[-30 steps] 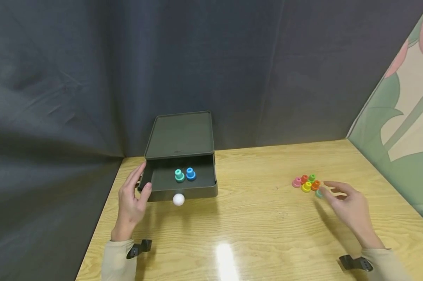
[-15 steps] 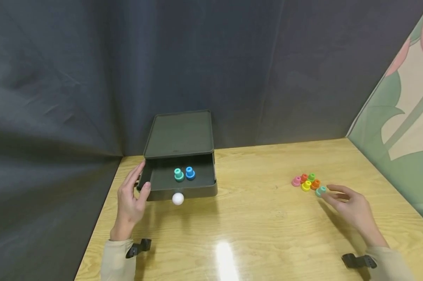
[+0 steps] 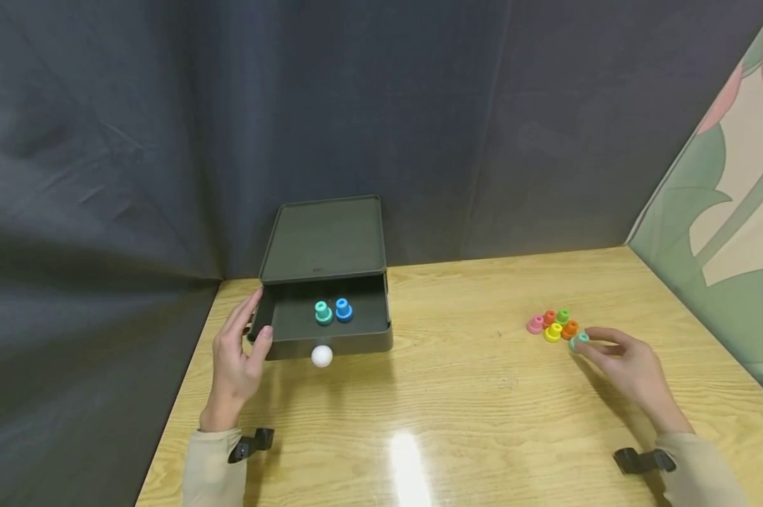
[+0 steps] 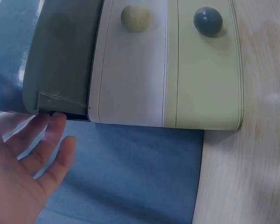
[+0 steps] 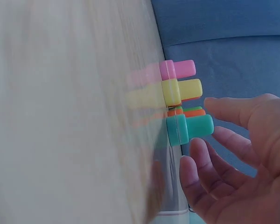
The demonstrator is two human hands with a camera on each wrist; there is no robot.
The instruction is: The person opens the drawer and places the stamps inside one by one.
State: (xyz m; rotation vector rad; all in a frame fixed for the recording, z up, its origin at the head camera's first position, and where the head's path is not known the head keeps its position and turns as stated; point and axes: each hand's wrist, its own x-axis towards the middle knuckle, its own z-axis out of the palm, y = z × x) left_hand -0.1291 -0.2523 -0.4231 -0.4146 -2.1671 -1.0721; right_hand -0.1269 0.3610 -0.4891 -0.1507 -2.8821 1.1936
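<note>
At the right of the head view, my right hand (image 3: 628, 362) reaches round a turquoise peg (image 5: 191, 129) that stands on its wide base. In the right wrist view, thumb and fingers lie on either side of it, with a gap showing under the thumb. Beside it cluster a pink peg (image 3: 535, 324), a yellow peg (image 3: 553, 333), an orange peg (image 3: 570, 329), a red peg and a green one. My left hand (image 3: 237, 362) rests with extended fingers against the left side of a pulled-out dark drawer (image 3: 356, 346). A teal peg (image 3: 323, 313) and a blue peg (image 3: 344, 310) stand inside.
The drawer belongs to a small cabinet (image 3: 324, 236) with a flat dark top; a white knob (image 3: 321, 356) sits on its front. Paler drawer fronts (image 4: 130, 74) lie below. Dark curtain (image 3: 419, 127) hangs behind the wooden table (image 3: 470, 394); a floral panel (image 3: 730, 232) borders the right.
My right hand drew back slightly from the turquoise peg, uncovering it, then moved in close round it again. My left hand and the drawer have stayed put.
</note>
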